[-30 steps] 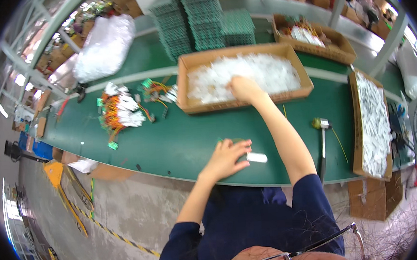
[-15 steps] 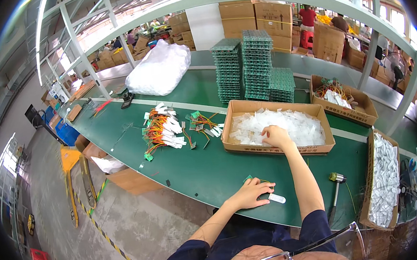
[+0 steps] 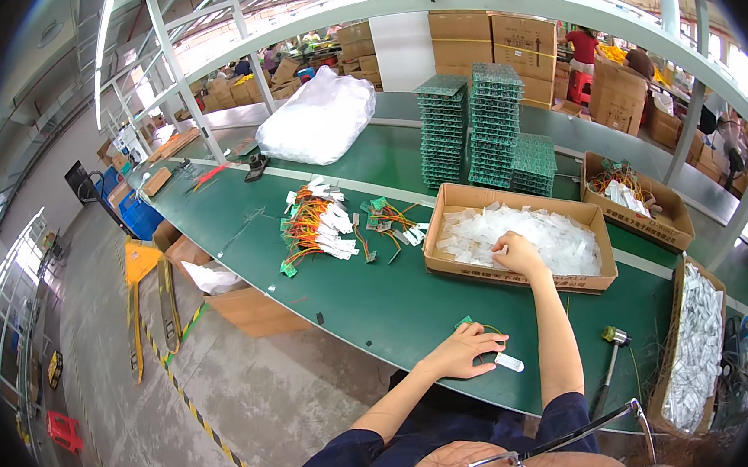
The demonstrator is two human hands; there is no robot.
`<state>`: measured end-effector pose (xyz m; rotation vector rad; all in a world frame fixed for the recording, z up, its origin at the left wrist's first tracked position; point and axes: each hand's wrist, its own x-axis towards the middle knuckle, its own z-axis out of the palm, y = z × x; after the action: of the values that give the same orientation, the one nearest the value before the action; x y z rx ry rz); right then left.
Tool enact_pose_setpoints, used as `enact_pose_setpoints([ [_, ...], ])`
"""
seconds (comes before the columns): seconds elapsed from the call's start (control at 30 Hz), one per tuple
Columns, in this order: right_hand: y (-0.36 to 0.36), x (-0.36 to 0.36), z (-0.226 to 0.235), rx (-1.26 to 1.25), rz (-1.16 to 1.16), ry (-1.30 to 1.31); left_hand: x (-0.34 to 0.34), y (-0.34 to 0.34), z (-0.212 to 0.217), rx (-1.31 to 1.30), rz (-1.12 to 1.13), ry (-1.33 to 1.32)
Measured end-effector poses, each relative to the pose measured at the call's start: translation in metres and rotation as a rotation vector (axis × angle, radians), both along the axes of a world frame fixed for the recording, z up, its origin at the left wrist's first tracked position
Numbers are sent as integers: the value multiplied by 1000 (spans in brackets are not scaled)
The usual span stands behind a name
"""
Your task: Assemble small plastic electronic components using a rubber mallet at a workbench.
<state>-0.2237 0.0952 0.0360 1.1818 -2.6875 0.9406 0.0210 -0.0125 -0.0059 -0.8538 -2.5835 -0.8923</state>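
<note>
My left hand [image 3: 462, 352] lies flat and open on the green surface [image 3: 379, 302], fingers resting on a small wired green part [image 3: 476, 324] beside a white packet [image 3: 510, 362]. My right hand [image 3: 517, 255] reaches into the cardboard box [image 3: 516, 274], its grip pinched on the clear bags [image 3: 557, 242] there.

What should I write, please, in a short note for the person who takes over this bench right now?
Left hand: flat on the green table near its front edge, fingers on a small wired part; a small white bag lies beside it.
Right hand: reaching into the cardboard box of clear small bags; whether it has a grip on one cannot be told.
Done: one part and one bag lie at the front.
Left: a pile of wired parts waits to the left of the box, not bagged.
</note>
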Motion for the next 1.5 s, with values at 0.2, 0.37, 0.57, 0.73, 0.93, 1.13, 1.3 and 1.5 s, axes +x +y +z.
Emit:
enact_pose_setpoints([
  [0.2,0,11,4,-1,7,-6,7,2,2,-10,1,14],
  [0.37,1,18,17,-132,-28,153,3,2,1,-20,-9,-50],
  [0.57,20,78,53,-1103,4,-233,-1,-2,19,-85,32,-104],
  [0.73,83,168,22,-961,-79,-676,-3,-2,11,-96,61,-115],
  [0.93,133,228,-23,-743,-242,-747,0,6,14,-118,53,-113],
  [1.13,144,250,-12,-647,-542,-646,2,4,19,-134,83,-142],
  [1.3,155,238,-19,-304,-366,-121,-1,5,19,-110,74,-157],
  [1.5,133,257,-12,28,-675,-169,-1,5,18,-89,73,-165],
])
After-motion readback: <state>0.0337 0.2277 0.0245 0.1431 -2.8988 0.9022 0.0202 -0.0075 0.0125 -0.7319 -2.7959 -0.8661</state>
